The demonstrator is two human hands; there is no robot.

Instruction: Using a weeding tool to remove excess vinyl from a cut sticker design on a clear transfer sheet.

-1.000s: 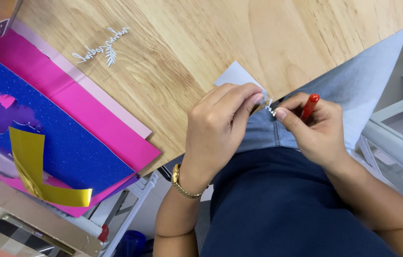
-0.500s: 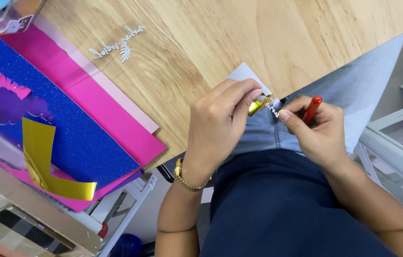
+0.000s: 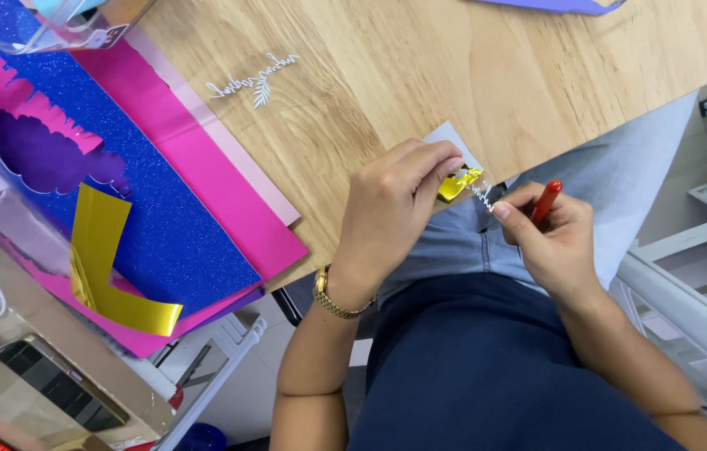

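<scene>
Head view: left hand pinches gold cutout, right hand pinches white lace strip plus red-handled tool; thin strip could tear.

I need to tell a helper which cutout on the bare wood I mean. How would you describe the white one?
On the wooden table, just beyond the pink sheet, lies a white paper cutout. It is thin lacy script with a small leaf sprig, unlike the solid coloured sheets.

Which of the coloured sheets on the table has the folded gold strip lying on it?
The blue glitter sheet. The gold strip lies on its lower edge; the bright pink sheet beside it is bare.
</scene>
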